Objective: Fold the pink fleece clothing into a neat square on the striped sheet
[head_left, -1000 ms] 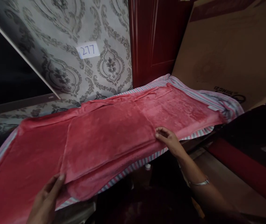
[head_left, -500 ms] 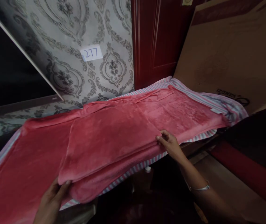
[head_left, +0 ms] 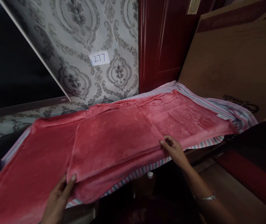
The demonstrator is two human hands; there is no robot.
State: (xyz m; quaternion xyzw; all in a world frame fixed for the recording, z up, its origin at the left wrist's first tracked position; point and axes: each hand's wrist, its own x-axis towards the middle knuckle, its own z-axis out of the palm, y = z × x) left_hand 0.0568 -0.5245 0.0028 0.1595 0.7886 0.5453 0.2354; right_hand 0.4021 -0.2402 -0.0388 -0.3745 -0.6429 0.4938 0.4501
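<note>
A plush pink-red fleece blanket lies spread over a long surface, with a folded section in its middle. At the near left corner of that section, my left hand pinches the edge between thumb and fingers. My right hand grips the near right corner the same way, a bracelet on its wrist. Beneath the blanket, a striped pink, grey and white cloth shows along the near edge and the far right. What supports the cloths is mostly hidden.
A large cardboard box leans at the back right beside a dark red door. A dark screen stands at the left. On the patterned wall is a paper label reading 277. A small white object sits below the near edge.
The camera view has shifted slightly, so the scene sits a little further right and lower. Both hands keep hold of the blanket's corners, and the folded section looks the same.
</note>
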